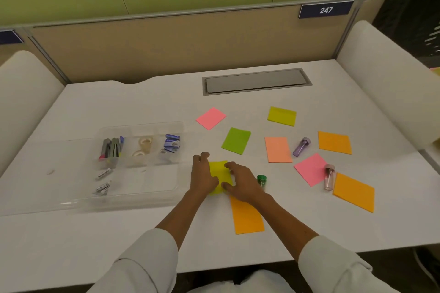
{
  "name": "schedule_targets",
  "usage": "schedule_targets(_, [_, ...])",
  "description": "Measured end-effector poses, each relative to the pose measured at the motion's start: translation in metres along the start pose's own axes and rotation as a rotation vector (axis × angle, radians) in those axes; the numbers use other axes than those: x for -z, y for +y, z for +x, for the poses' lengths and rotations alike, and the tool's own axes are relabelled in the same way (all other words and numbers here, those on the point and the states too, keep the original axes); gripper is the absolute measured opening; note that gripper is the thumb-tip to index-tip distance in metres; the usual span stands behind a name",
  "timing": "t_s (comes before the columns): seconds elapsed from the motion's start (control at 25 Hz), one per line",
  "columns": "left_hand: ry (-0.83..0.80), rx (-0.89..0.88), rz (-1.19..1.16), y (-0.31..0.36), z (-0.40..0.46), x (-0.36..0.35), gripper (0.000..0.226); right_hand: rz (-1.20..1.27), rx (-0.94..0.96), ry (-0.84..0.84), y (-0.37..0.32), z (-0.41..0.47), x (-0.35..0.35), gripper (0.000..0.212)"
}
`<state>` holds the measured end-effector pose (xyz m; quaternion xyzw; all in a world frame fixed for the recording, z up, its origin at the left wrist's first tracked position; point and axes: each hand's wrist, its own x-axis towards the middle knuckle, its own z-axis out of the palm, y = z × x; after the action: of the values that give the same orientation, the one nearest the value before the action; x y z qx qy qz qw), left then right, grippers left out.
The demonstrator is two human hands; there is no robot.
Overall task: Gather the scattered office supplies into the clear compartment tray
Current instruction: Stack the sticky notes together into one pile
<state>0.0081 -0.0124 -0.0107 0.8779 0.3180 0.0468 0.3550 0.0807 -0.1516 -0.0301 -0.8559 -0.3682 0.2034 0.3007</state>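
A yellow sticky note pad [219, 173] lies on the white desk between my two hands. My left hand [202, 175] presses its left edge and my right hand [242, 182] grips its right side. The clear compartment tray [176, 188] stands just left of my hands, holding pens [112, 147], tape rolls [142, 146], blue staple boxes [172, 143] and small clips [102, 182]. Scattered to the right lie pink [211, 118], green [236, 140], yellow [282, 116], peach [278, 149], pink [310, 169] and orange [247, 216] pads.
A green small bottle [262, 179] stands right beside my right hand. A purple tube [301, 146] and a pink tube [330, 177] lie among two more orange pads [334, 142] [354, 192]. A grey cable hatch [256, 81] sits at the back; white side panels flank the desk.
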Motion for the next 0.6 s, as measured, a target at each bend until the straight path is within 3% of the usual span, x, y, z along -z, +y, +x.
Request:
schedule_targets(0.16, [0.158, -0.025, -0.265, -0.002, -0.001, 0.006, 0.058, 0.164, -0.065, 0.097, -0.002, 0.007, 0.006, 0.07])
schedule_targets(0.4, [0.173, -0.055, -0.451, 0.004, 0.004, 0.01, 0.054, 0.362, -0.22, 0.177, -0.005, 0.01, 0.005, 0.06])
schedule_targets(0.6, [0.063, 0.177, -0.582, 0.003, 0.012, 0.01, 0.06, 0.795, -0.386, 0.257, -0.005, 0.008, 0.016, 0.042])
